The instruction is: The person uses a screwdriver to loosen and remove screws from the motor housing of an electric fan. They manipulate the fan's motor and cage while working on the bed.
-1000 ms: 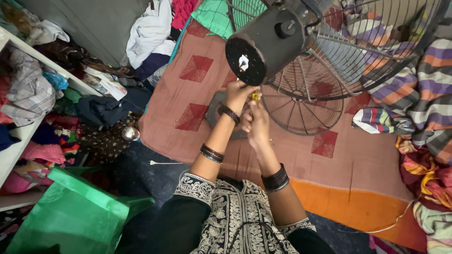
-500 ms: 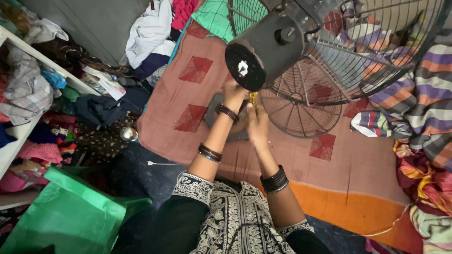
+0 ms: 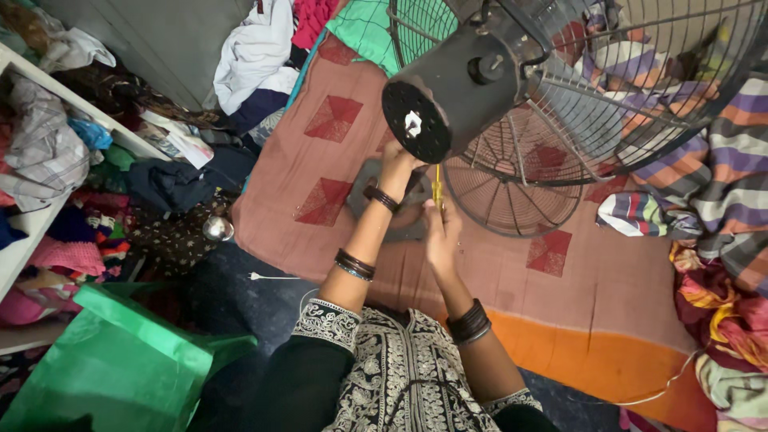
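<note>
Screwdriver with a slim yellow handle (image 3: 438,186) stands upright between the two hands, directly beneath the black cylindrical motor housing (image 3: 456,92) of a large pedestal fan with a round wire guard (image 3: 608,96). The right hand (image 3: 442,232) is closed around the lower part of the handle in a pinching grip, thumb and fingers pressed to the shaft; the tip is hidden against the underside of the housing, so the exact fastener cannot be told. The left hand (image 3: 398,164) is raised to the rear lower edge of the housing, fingers curled against it; whether it grasps a part or only steadies the housing cannot be told. A second, detached wire grille (image 3: 512,192) lies flat on the rust-red patterned cloth (image 3: 320,160) just behind the hands, and the round fan base (image 3: 376,200) shows partly under the left wrist. Judged from this arrangement, the step in hand is driving or loosening a fastener under the motor, near where it joins the stand. The next move calls for keeping the tool in line with the fastener axis, firm upward pressure, and the housing held from swinging. A green bag (image 3: 120,360) and heaped clothing on a shelf (image 3: 48,160) lie well apart at left.
</note>
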